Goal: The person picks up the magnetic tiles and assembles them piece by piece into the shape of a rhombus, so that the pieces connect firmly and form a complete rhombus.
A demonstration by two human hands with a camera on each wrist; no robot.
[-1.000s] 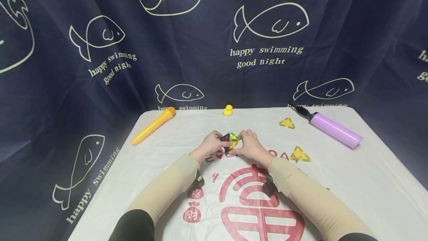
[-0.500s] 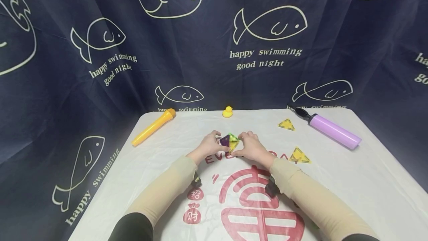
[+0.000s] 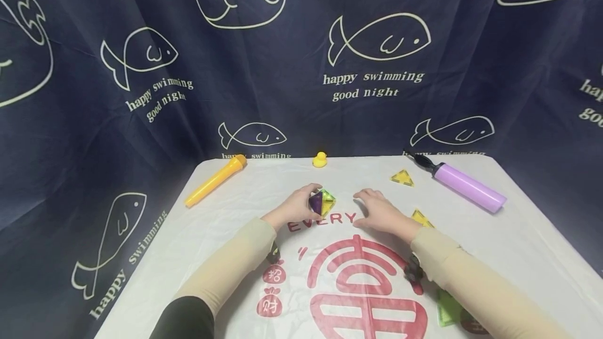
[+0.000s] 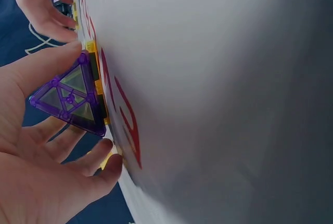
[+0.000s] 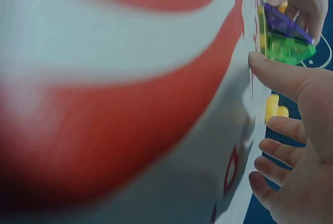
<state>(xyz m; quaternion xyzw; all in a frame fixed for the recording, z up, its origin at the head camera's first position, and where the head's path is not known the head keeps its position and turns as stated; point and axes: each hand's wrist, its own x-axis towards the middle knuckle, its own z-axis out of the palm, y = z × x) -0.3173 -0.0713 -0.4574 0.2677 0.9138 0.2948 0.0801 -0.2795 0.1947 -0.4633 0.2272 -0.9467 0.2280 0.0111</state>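
In the head view, my left hand [image 3: 293, 207] holds a small build of magnetic tiles at the table's middle, thumb on the near side and fingers on the far side. A translucent purple triangle tile [image 4: 68, 98] stands tilted on a yellow tile [image 3: 327, 207] lying flat. A green tile [image 5: 289, 49] leans beside the purple one. Just right of the build, my right hand [image 3: 382, 214] hovers apart from it, fingers relaxed with nothing in them. Two loose yellow triangle tiles lie to the right: one farther back [image 3: 402, 178], the other [image 3: 421, 218] partly behind my right wrist.
A yellow toy duck [image 3: 320, 159] sits at the back edge. The orange toy microphone [image 3: 214, 182] lies at back left, a purple hand pump [image 3: 468, 187] at back right. Part of a green tile [image 3: 447, 307] shows beside my right sleeve. A dark fish-print curtain [image 3: 301, 77] hangs behind.
My right hand has let go of the tile build and moved right, toward the nearer loose yellow tile. My left hand has stayed around the build. A green tile by the right sleeve has come into view.
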